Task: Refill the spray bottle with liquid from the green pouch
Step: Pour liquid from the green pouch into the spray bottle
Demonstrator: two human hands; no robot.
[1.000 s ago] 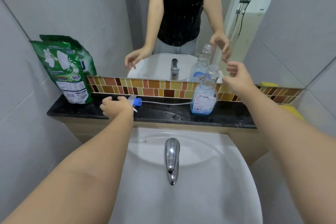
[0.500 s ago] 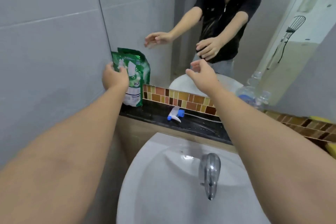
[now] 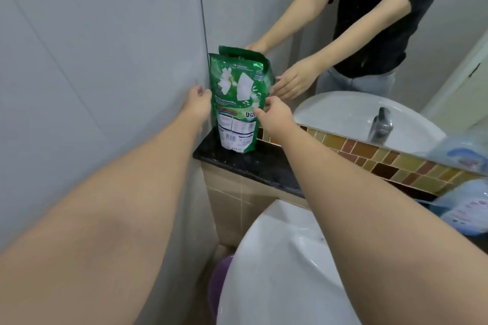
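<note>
The green pouch (image 3: 237, 103) stands upright on the black ledge (image 3: 264, 166), against the wall corner. The left hand (image 3: 196, 104) and right hand (image 3: 274, 116) flank it, fingers spread, touching its sides. Risk: squeezing the soft, open-topped pouch may spill liquid. The spray bottle (image 3: 467, 208) sits well apart.

green pouch (image 3: 237, 103) upright on black ledge (image 3: 253, 163) | left hand (image 3: 196, 103), right hand (image 3: 274, 116) touching its sides | spray bottle (image 3: 467, 208) far right, blurred
</note>
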